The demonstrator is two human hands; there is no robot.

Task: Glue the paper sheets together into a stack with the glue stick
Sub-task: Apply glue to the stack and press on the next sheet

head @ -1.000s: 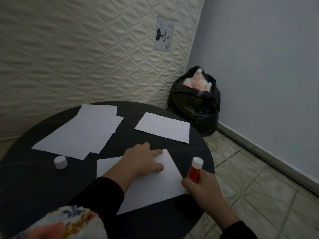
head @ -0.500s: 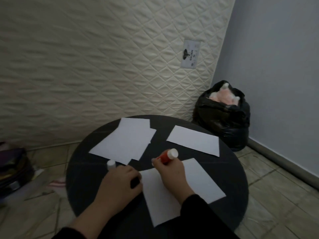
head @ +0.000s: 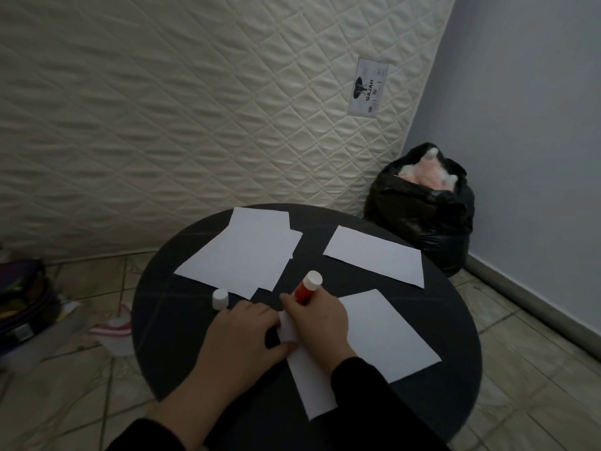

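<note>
Right hand [head: 317,323] grips the cylindrical red glue stick [head: 305,289]; left hand [head: 242,335], fingers flat, presses the smooth white paper sheet [head: 383,333] on the round black tabletop [head: 182,336].

Quilted mattress [head: 195,109] against wall; black bag [head: 422,222] beside it.

The right hand [head: 317,323] covers the lower end of the glue stick [head: 307,288] and the near sheet's [head: 383,336] left part, so its tip cannot be seen. The left hand [head: 240,340] hides its own fingertips' contact. The clutter [head: 22,304] at the left edge is blurred and cut off.
</note>
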